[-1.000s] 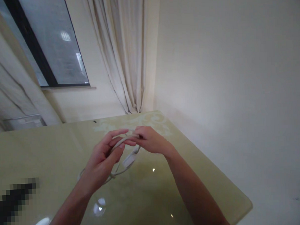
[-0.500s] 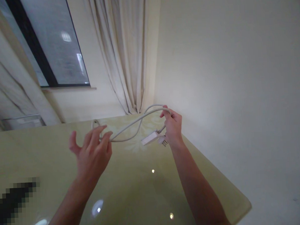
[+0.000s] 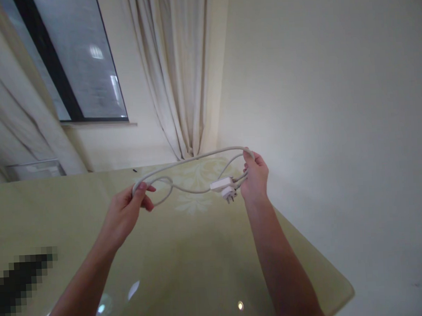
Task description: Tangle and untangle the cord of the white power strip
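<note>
A white power cable (image 3: pixel 193 159) is stretched in long loops between both hands, above a glossy yellow-green table (image 3: pixel 187 252). My left hand (image 3: pixel 125 210) is closed on the loop's left end. My right hand (image 3: pixel 255 177) is closed round the right end of the loops. Two white plugs (image 3: pixel 224 187) hang just left of my right hand.
The table's right edge and rounded corner (image 3: pixel 346 289) lie near a plain white wall. Beige curtains (image 3: pixel 179 75) hang in the far corner beside a dark window (image 3: pixel 70 61). A blurred dark patch (image 3: pixel 20 282) covers the table's near left.
My hands have moved apart and risen from the table, drawing the coiled cable into long loops. My left hand, open half a second ago, has closed on the left end.
</note>
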The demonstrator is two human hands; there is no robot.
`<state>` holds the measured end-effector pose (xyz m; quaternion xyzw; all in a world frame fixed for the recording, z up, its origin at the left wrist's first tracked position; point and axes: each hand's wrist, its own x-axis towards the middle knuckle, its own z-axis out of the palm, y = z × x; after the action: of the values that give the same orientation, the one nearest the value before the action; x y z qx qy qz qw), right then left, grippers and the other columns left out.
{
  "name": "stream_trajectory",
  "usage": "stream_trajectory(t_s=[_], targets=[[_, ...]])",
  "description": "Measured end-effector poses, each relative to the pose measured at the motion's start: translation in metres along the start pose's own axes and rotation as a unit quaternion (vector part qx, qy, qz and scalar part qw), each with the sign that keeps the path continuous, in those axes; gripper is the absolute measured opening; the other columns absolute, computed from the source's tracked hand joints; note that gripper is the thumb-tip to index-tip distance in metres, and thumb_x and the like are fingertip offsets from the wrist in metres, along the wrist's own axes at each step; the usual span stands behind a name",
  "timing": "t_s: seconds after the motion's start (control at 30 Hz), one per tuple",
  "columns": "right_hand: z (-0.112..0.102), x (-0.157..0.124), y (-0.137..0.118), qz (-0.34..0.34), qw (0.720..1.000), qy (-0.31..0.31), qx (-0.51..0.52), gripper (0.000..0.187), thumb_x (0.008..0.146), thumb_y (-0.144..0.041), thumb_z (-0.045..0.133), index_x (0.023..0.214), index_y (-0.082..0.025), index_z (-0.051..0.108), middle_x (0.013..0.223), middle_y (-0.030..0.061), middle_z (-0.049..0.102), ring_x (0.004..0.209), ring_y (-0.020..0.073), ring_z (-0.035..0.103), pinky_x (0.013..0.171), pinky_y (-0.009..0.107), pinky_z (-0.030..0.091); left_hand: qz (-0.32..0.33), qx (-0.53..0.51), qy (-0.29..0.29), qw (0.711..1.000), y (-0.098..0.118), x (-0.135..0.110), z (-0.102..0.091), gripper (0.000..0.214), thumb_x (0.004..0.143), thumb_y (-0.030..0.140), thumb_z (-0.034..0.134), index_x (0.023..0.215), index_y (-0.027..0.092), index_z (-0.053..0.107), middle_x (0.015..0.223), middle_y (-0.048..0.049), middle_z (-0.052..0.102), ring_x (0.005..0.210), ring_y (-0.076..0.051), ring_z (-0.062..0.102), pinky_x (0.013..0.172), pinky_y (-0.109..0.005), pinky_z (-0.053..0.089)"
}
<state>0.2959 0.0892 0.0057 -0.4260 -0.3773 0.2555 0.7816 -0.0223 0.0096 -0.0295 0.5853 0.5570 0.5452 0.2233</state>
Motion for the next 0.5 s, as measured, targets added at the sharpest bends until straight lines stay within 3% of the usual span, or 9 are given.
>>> stream_trajectory(t_s=[0.13, 0.27, 0.4, 0.5], targets=[[0.004, -0.007, -0.008, 0.035, 0.999, -0.023, 0.028, 0.047, 0.066, -0.056, 0.084, 0.088, -0.021, 0.062, 0.072, -0.0067, 0.051, 0.060, 0.0093, 0.044, 0.059, 0.024, 0.040, -0.086, -0.182, -0.013, 0.979, 0.005, -0.005, 0.009, 0.045, 0.087, 0.062, 0.069, 0.090, 0.017, 0.073, 0.049, 0.0072, 0.042, 0.044, -0.010, 0.036, 0.045, -0.021, 0.036], [0.007, -0.012, -0.013, 0.022, 0.989, -0.148, -0.020, 0.036, 0.077, -0.051, 0.078, 0.085, -0.019, 0.065, 0.065, -0.0071, 0.049, 0.056, 0.0094, 0.042, 0.055, 0.024, 0.035, -0.132, -0.293, -0.031, 0.947, 0.014, -0.009, 0.012, 0.040, 0.084, 0.055, 0.076, 0.088, 0.015, 0.071, 0.049, 0.0098, 0.036, 0.042, -0.006, 0.026, 0.042, -0.018, 0.034], [0.010, -0.020, -0.007, -0.018, 0.945, -0.297, -0.136, 0.033, 0.083, -0.049, 0.074, 0.088, -0.017, 0.069, 0.070, -0.0030, 0.060, 0.060, 0.0109, 0.048, 0.058, 0.026, 0.037, -0.132, -0.333, -0.045, 0.933, 0.025, -0.014, 0.013, 0.036, 0.081, 0.050, 0.082, 0.085, 0.016, 0.071, 0.047, 0.0117, 0.031, 0.041, -0.003, 0.023, 0.043, -0.016, 0.034], [0.017, -0.032, 0.000, -0.043, 0.913, -0.355, -0.198, 0.028, 0.088, -0.036, 0.068, 0.109, -0.017, 0.068, 0.077, -0.0012, 0.068, 0.068, 0.0132, 0.057, 0.066, 0.027, 0.044, -0.126, -0.343, -0.048, 0.929, 0.032, -0.019, 0.017, 0.032, 0.073, 0.040, 0.090, 0.086, 0.018, 0.071, 0.048, 0.0122, 0.034, 0.042, -0.002, 0.025, 0.044, -0.015, 0.035]])
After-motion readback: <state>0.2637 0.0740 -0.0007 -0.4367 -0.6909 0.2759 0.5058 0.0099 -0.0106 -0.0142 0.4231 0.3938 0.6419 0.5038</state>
